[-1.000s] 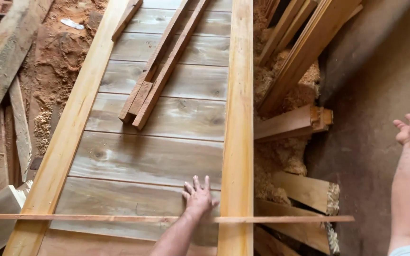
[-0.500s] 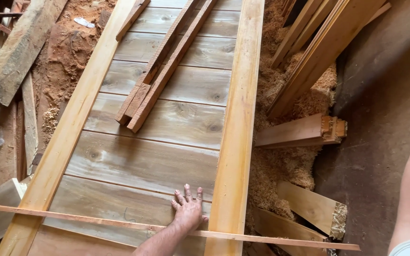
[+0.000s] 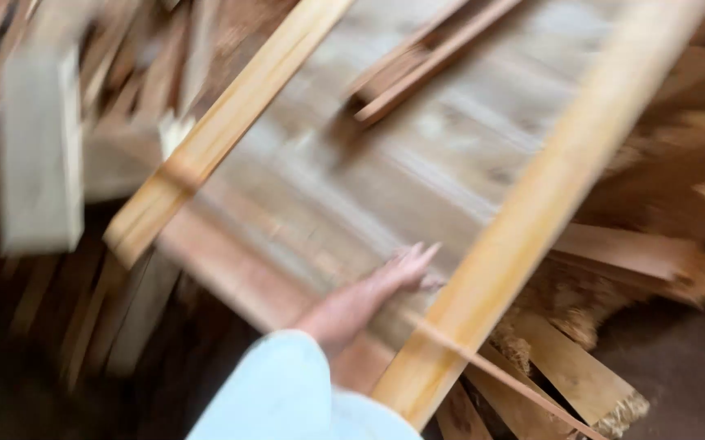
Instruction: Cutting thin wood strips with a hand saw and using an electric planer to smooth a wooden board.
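Our left hand (image 3: 385, 281) flat, fingers spread, holding nothing, on pale grey wooden plank panel (image 3: 417, 163), beside long yellowish wooden rail (image 3: 548, 204). Right hand out of view; picture blurred.

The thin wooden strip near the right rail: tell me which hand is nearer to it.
Left. The left hand lies flat on the planked panel, right beside the thin wooden strip that crosses the right rail; contact is blurred. The right hand is out of view.
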